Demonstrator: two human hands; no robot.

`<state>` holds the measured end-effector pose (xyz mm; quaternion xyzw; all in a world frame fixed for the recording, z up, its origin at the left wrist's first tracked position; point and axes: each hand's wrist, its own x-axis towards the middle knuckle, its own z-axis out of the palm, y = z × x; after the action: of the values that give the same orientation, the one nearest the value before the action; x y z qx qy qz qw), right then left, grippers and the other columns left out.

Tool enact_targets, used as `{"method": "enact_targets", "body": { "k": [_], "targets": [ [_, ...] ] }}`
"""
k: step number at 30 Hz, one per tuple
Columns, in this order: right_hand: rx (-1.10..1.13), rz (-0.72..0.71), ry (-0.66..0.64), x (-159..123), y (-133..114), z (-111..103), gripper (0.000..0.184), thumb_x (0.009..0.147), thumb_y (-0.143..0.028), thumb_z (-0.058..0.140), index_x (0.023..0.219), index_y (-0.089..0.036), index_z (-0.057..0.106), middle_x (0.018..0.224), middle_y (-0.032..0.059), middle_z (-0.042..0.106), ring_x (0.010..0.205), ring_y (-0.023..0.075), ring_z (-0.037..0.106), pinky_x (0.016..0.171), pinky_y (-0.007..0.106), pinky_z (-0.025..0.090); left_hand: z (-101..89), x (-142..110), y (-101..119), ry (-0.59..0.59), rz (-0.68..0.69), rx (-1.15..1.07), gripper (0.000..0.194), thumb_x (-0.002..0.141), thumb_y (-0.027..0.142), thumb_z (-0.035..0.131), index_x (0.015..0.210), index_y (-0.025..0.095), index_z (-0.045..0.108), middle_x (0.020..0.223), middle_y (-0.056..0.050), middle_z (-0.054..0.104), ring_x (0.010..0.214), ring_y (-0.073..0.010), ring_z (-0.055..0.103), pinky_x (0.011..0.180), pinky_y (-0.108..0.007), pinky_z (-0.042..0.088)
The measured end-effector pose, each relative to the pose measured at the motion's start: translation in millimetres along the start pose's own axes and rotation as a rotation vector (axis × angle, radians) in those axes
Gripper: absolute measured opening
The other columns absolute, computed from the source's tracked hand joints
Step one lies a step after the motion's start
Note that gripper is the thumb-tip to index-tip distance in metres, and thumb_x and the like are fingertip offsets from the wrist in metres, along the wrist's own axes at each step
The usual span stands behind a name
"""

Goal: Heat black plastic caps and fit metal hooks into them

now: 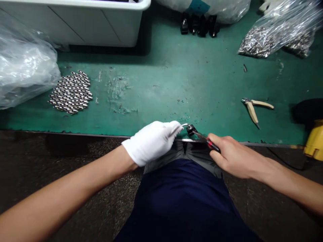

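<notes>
Sitting between left grip (154, 143) and right grip (233, 156), the black part (191, 130) touches pliers (212, 145).

From where I'm standing, I can see a plain white fabric glove (153, 143) on the person's left hand (164, 137), its short cuff ending at the wrist. The right hand (232, 154) is bare, and so are both forearms. A deep navy top (186, 201) covers the torso, loosely creased, above dark grey, wrinkled cloth (161, 159) at the lap.

on bench (161, 90) | left: fittings (72, 92) | right: nippers (252, 108) | behind: bin (88, 25), apparently blocks (185, 27)
</notes>
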<state>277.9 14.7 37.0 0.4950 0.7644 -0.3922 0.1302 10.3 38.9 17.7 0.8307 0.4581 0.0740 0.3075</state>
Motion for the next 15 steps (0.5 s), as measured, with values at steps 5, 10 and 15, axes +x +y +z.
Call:
{"method": "enact_targets", "body": {
  "k": [5, 10, 15],
  "targets": [
    [-0.110, 0.071, -0.081, 6.3, -5.3, -13.8, 0.011, 0.092, -0.024, 0.045, 0.083, -0.022, 0.039, 0.064, -0.0010, 0.046, 0.053, 0.0149, 0.037, 0.053, 0.029, 0.022, 10.2, 10.7, -18.1, -0.030, 0.105, 0.149, 0.034, 0.104, 0.035, 0.032, 0.095, 0.019, 0.061, 0.073, -0.003, 0.066, 0.057, -0.0152, 0.057, 0.058, -0.028, 0.037],
    [-0.214, 0.070, -0.155, 8.9, -2.2, -16.9, 0.011, 0.094, -0.028, 0.043, 0.085, -0.023, 0.038, 0.061, -0.0017, 0.045, 0.050, 0.0148, 0.036, 0.050, 0.030, 0.024, 10.6, 12.5, -23.7, -0.125, 0.136, 0.239, 0.033, 0.103, 0.033, 0.032, 0.104, 0.019, 0.061, 0.078, -0.006, 0.070, 0.062, -0.0179, 0.062, 0.057, -0.028, 0.038],
    [-0.250, 0.048, -0.200, 12.4, 3.6, -19.7, 0.013, 0.095, -0.031, 0.042, 0.085, -0.023, 0.038, 0.060, -0.0027, 0.043, 0.049, 0.0149, 0.036, 0.050, 0.031, 0.024, 5.2, 16.0, -25.3, -0.179, 0.162, 0.282, 0.030, 0.102, 0.035, 0.037, 0.102, 0.019, 0.062, 0.074, -0.005, 0.069, 0.058, -0.0182, 0.061, 0.053, -0.028, 0.033]
  ]
}}
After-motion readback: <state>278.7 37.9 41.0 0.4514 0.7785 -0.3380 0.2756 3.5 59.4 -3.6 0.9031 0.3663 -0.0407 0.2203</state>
